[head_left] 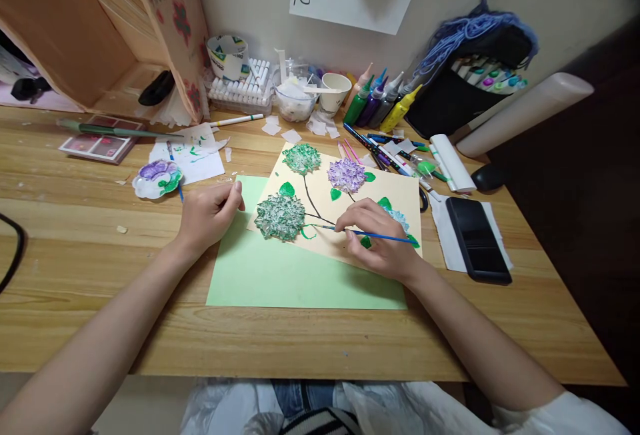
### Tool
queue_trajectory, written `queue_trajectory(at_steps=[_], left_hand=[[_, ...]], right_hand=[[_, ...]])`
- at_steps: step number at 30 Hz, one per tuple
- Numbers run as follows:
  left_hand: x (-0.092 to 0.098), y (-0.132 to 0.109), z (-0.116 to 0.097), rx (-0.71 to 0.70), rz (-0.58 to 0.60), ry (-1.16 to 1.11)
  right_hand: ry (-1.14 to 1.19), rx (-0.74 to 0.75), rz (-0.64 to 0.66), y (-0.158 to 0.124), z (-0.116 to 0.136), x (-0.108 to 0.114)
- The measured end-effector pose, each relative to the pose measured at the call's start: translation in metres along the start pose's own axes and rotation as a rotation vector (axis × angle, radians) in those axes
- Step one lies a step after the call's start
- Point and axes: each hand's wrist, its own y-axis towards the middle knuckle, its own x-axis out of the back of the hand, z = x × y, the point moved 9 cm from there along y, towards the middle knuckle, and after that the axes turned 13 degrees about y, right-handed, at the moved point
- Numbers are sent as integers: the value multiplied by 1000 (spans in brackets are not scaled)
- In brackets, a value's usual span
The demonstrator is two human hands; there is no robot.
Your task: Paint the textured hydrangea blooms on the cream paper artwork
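Observation:
My right hand (375, 238) grips a thin blue paintbrush (385, 236), its tip on the cream paper (330, 248). There a green leaf outline (309, 232) shows below the lower-left flower. The paper carries black stems, green leaves and textured flowers: two green-and-white ones (280, 217), a purple one (346, 175) and a blue one (397, 218) partly behind my right hand. Beneath it lies a light green sheet (300, 282). My left hand (210, 215) is curled into a loose fist at the green sheet's left edge, with no object visible in it.
Left of my left hand are a paint palette (159, 178) and a paint-smeared white sheet (200, 155). Paint bottles (360, 103), a paper cup (334, 92) and scattered pens (380, 152) stand or lie behind. A black phone (479, 238) rests on the right.

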Motion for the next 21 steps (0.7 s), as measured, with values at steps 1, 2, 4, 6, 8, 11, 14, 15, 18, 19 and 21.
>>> queue_trajectory(at_steps=[1, 2, 4, 6, 8, 11, 14, 15, 18, 19, 21], left_hand=[[0, 0, 0, 1, 2, 0], [-1, 0, 1, 1, 2, -1], [-1, 0, 1, 1, -1, -2], [0, 0, 1, 0, -5, -1], [0, 0, 1, -2, -10, 1], [0, 0, 0, -7, -12, 3], [0, 1, 0, -1, -9, 10], [0, 1, 0, 1, -7, 12], [0, 0, 0, 4, -3, 12], [0, 0, 0, 5, -3, 12], [0, 0, 1, 4, -8, 11]], right_hand=[[-6, 2, 1, 0, 0, 0], [-10, 7, -2, 0, 1, 1], [-9, 17, -13, 0, 2, 2], [-3, 21, -18, 0, 3, 3], [-2, 20, -18, 0, 3, 4], [6, 17, -18, 0, 3, 4], [25, 6, -31, 0, 2, 5], [24, 5, -36, 0, 2, 6], [11, 7, -33, 0, 3, 6], [16, 5, -23, 0, 2, 5], [35, -2, -12, 0, 2, 4]])
